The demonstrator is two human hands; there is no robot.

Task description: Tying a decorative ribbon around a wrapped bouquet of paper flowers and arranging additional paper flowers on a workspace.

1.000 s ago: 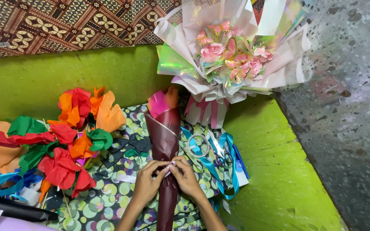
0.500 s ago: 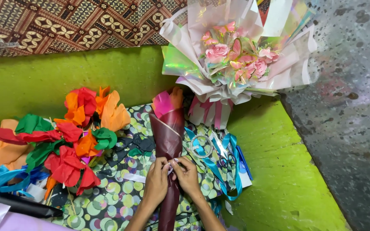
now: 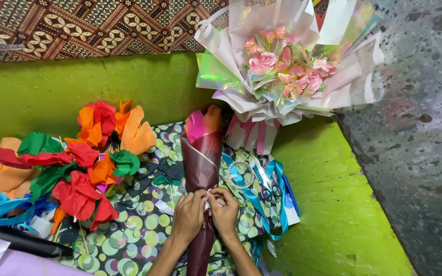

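Fingers of the left hand and right hand pinch together on a thin white ribbon at the waist of a maroon cone, which holds a pink and orange paper flower and lies upright on the dotted sheet. Loose crepe flowers lie to the left, blue ribbon to the right, and a large pale bouquet stands behind.

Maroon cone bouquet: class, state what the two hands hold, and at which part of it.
Both the left hand and right hand pinch the maroon cone at its narrow waist, fingertips on a pale ribbon there.
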